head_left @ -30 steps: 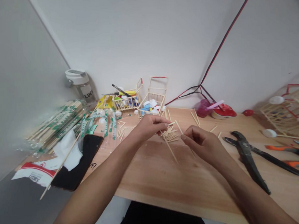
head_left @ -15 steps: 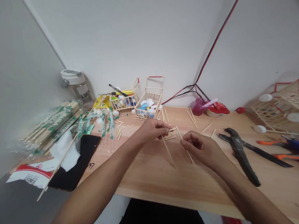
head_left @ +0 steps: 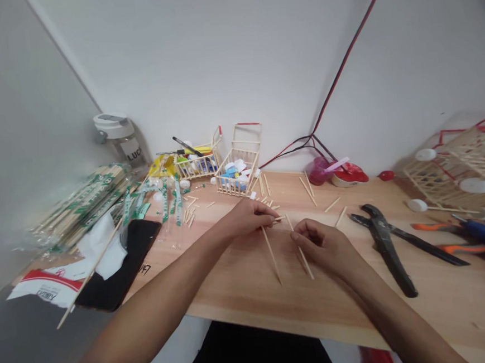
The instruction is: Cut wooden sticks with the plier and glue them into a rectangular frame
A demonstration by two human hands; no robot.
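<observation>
Over the middle of the table, my left hand (head_left: 250, 216) pinches a short wooden stick (head_left: 280, 218) between thumb and fingers. A longer stick (head_left: 272, 256) slants down from just under that thumb, seemingly joined to the short piece, though the joint is hidden by my fingers. My right hand (head_left: 321, 243) is closed in a pinch on another long wooden stick (head_left: 302, 255). Its upper end meets or nearly meets the free end of the short stick; I cannot tell whether they touch. Several cut sticks (head_left: 191, 214) lie scattered behind my hands.
Two miniature stick carts (head_left: 246, 154) with small items stand by the wall. Black pliers (head_left: 384, 243) lie right, near orange-handled tools (head_left: 461, 249) and a larger stick model (head_left: 456, 176). Bagged skewers (head_left: 88, 202), a phone (head_left: 119, 269) and a lidded jar (head_left: 119, 138) are left.
Both hands have come slightly lower and nearer, still pinching their sticks. The view has shifted a little. Nothing was let go.
</observation>
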